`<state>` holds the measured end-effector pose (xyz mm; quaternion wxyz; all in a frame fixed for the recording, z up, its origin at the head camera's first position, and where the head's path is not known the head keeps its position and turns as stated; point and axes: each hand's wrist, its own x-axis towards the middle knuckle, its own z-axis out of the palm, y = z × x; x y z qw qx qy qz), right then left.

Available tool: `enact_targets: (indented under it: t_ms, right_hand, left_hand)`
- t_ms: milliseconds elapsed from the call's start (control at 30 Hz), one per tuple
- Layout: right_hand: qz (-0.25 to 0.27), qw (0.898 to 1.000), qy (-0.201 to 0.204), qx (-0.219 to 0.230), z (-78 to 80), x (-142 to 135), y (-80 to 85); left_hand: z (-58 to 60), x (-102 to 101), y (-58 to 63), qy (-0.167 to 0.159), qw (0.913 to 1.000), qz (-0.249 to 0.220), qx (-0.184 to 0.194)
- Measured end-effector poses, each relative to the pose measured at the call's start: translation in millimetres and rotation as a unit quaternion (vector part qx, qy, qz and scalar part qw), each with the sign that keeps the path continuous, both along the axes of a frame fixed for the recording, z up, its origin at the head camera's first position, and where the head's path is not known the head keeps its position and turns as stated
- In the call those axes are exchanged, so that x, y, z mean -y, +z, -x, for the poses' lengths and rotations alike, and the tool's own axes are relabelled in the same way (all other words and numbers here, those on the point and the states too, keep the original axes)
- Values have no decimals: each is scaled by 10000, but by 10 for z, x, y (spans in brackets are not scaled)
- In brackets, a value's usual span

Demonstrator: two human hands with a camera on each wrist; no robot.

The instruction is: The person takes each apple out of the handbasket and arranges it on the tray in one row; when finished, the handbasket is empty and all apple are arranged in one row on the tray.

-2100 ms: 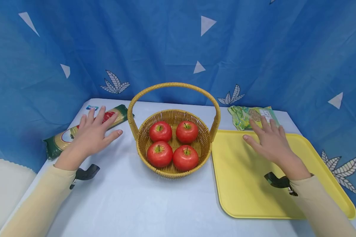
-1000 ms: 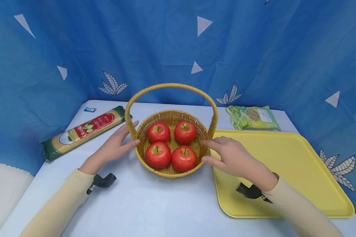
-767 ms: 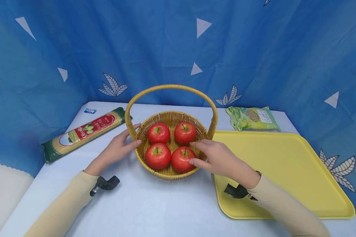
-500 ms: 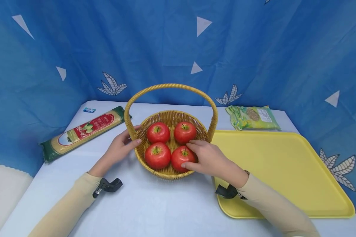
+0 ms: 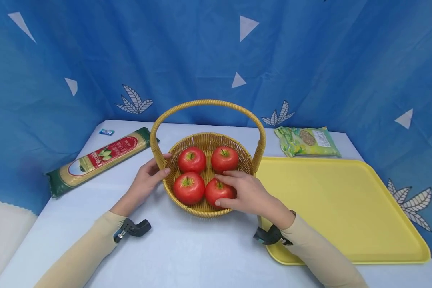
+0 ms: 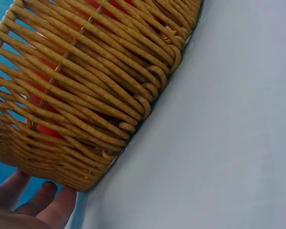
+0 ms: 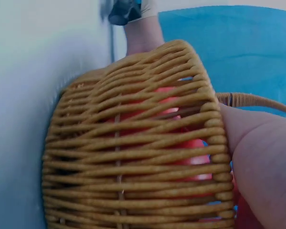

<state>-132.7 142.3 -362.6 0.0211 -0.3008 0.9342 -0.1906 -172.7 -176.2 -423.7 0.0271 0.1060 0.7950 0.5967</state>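
Note:
A woven wicker basket [image 5: 207, 215] with a tall arched handle stands on the table with several red apples in it. My right hand [image 5: 250, 195] reaches over its right rim and grips the front right apple [image 5: 216, 193], thumb on the near side and fingers across the top. At the basket's left side my left hand [image 5: 144, 180] touches it below the handle's foot, the thumb at the rim. In the left wrist view its fingers [image 6: 59, 205] rest against the outer wall. Seen from the right wrist, the basket wall hides most of the apples.
A yellow tray [image 5: 331, 208] lies to the right, its left edge close beside the basket. Behind it is a green food packet [image 5: 309, 142]. A spaghetti packet [image 5: 101, 160] and a small blue wrapper [image 5: 107, 132] lie at the left. Blue curtains [image 5: 201, 48] enclose the table.
Both hands have come inward from above the spaghetti packet and the tray to the basket. The right hand has reached in and taken hold of the front right apple, which has shifted slightly left.

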Motion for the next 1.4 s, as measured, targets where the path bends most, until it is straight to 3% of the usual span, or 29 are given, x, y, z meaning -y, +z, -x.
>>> enact_targets:
  t_ms: [267, 800, 1000, 1233, 1400]
  right_hand:
    - [189, 9997, -84, 114, -9, 34, 11]
    - [829, 9958, -378, -82, -41, 26, -64]
    - [698, 9967, -417, 76, -37, 29, -46]
    - [196, 9996, -99, 194, -16, 26, 17]
    - [288, 9991, -210, 247, -16, 33, 1]
  left_hand:
    - [-10, -13, 61, 64, 9996, -211, 154]
    - [3, -39, -5, 54, 9990, -347, 267]
    - [10, -42, -28, 84, 9991, -272, 299]
    - [13, -42, -47, 98, 9990, -305, 314]
    - [-1, -39, -37, 102, 9994, -179, 273]
